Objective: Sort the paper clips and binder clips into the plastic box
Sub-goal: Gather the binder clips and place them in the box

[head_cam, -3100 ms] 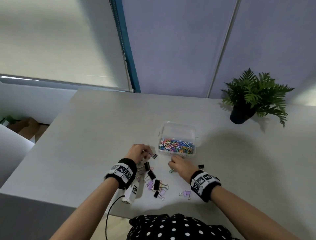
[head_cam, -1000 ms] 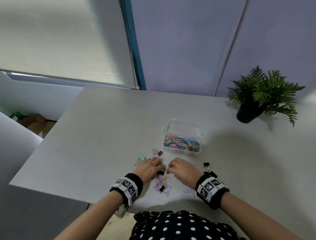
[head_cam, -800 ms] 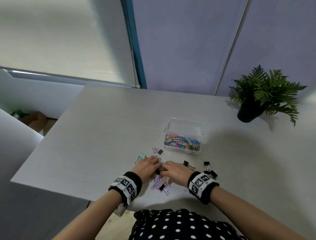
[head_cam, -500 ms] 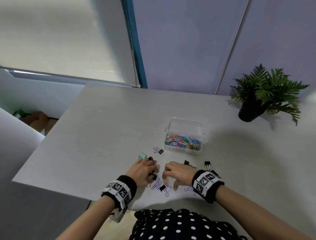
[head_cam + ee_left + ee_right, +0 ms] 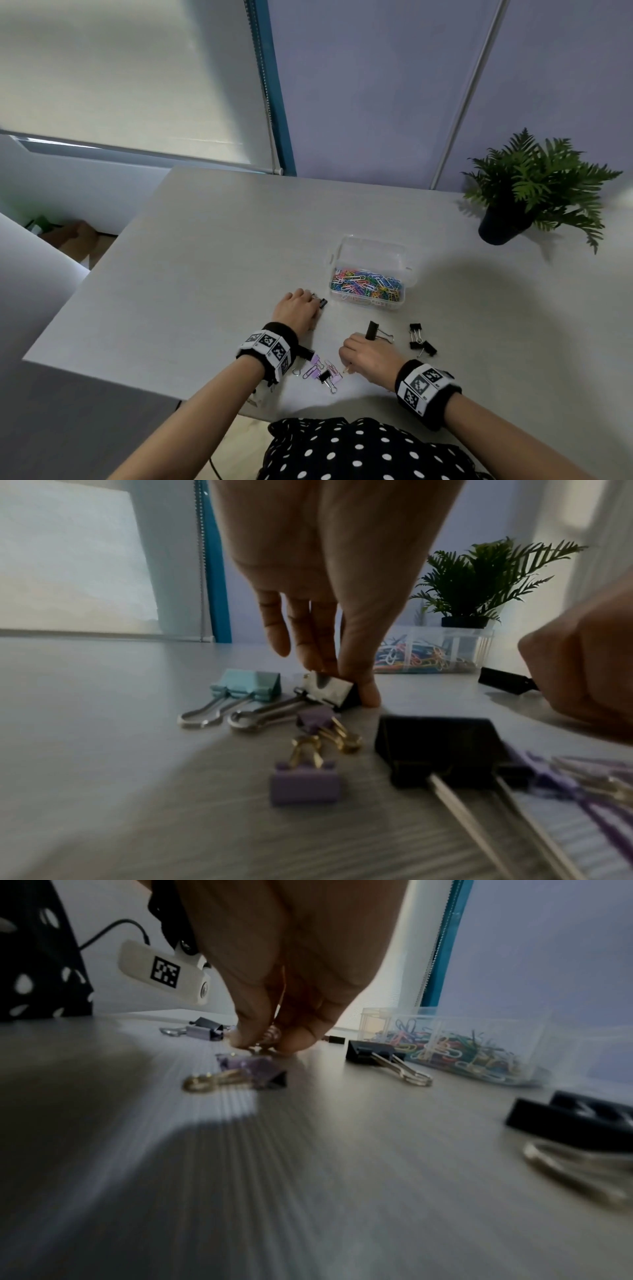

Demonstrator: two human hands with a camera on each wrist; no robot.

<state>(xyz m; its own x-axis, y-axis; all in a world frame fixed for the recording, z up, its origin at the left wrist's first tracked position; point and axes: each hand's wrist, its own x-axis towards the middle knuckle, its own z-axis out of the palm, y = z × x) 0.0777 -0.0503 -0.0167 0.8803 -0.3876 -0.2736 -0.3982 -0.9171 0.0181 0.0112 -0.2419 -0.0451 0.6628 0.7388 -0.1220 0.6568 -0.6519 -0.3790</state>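
Observation:
The clear plastic box holds a heap of coloured paper clips. My left hand pinches a black binder clip between thumb and fingers, on the table just left of the box. A teal binder clip lies beside it. My right hand is nearer the front edge, its fingertips pinching a small paper clip that is mostly hidden. A purple binder clip lies just in front of it. More purple clips lie between my wrists.
Black binder clips lie loose: one by my right hand, two more to its right. A potted plant stands at the back right. The table's front edge is close to my wrists.
My left hand has moved forward to the black binder clip by the box and now covers the teal clip in the head view. My right hand stays at the near pile, fingers now pinched.

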